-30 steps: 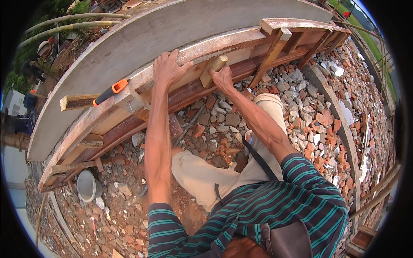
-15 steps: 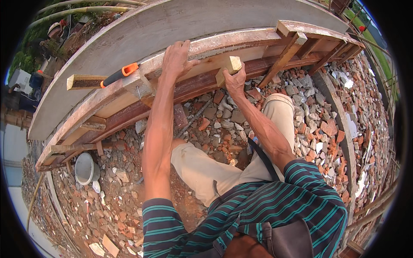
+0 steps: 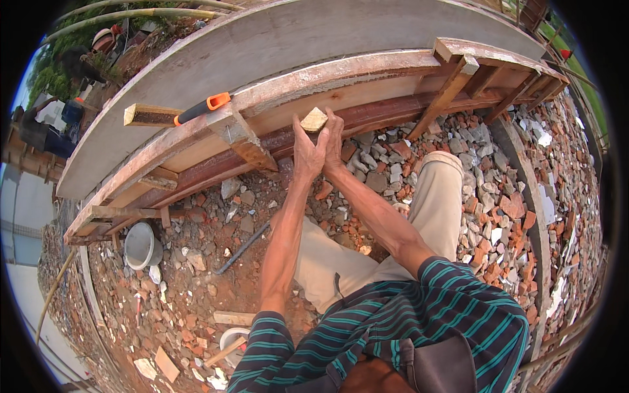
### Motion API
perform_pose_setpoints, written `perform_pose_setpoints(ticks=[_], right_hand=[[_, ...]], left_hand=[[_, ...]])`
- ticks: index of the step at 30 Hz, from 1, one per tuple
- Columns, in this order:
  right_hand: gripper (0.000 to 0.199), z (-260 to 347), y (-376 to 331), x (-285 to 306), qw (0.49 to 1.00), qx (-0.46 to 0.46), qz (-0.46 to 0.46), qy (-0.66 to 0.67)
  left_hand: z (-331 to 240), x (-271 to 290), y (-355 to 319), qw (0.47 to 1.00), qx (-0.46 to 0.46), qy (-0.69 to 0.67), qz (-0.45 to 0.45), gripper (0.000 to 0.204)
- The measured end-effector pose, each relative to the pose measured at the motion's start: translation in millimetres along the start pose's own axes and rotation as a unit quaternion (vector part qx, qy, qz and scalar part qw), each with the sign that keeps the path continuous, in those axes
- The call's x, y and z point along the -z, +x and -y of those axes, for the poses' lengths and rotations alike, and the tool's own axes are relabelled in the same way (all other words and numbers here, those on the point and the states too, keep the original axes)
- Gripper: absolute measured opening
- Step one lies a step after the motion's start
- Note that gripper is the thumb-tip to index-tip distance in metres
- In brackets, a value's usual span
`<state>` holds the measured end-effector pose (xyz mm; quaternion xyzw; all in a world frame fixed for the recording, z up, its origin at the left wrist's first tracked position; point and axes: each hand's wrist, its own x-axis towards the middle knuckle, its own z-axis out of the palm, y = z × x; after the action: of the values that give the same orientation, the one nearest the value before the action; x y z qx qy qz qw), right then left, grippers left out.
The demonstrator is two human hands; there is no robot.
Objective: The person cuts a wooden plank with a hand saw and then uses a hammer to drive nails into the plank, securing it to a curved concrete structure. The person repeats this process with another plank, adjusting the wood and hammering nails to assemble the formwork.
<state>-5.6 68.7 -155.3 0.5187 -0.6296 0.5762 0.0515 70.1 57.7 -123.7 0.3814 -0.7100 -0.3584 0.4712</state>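
Note:
Both my hands are closed around a short wooden block (image 3: pixel 314 119), its pale cut end facing up. My left hand (image 3: pixel 308 154) wraps it from the left and my right hand (image 3: pixel 333 144) presses it from the right. They hold it just in front of the inner face of a long wooden formwork panel (image 3: pixel 367 98). On the formwork's top edge, left of my hands, lies a tool with a black and orange handle (image 3: pixel 204 109). Beside it a wooden batten (image 3: pixel 152 116) sticks out over the grey wall. A slanted wooden brace (image 3: pixel 252 147) stands just left of my hands.
A grey concrete wall (image 3: pixel 295 39) runs behind the formwork. Broken brick and stone rubble (image 3: pixel 488 216) covers the ground around my legs. A grey bucket (image 3: pixel 143 246) sits at the left, near a dark metal bar (image 3: pixel 242 251). Other people (image 3: pixel 46 134) are at the far left.
My left hand has left the formwork's top edge and joined my right hand on the wooden block. The block has moved left and lower. The view has shifted slightly.

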Motion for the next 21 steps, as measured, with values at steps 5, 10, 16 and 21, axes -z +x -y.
perform_pose_setpoints(ticks=[5,10,16,21], right_hand=[[0.055,-10.8,11.8,17.8,0.997,0.031,0.065,-0.009],[0.028,4.1,23.7,19.5,0.997,-0.048,0.023,0.051],[0.028,-8.7,36.4,12.2,0.999,-0.022,0.043,0.011],[0.031,-9.0,37.0,5.5,0.998,-0.02,0.06,0.004]], left_hand=[[16.4,15.9,44.9,0.99,0.051,-0.082,0.106,0.095],[14.8,14.9,56.2,0.991,0.034,-0.064,0.113,0.082],[1.7,10.1,57.3,0.992,-0.006,-0.077,0.103,0.057],[8.1,11.3,59.8,0.992,-0.016,-0.069,0.1,0.054]])
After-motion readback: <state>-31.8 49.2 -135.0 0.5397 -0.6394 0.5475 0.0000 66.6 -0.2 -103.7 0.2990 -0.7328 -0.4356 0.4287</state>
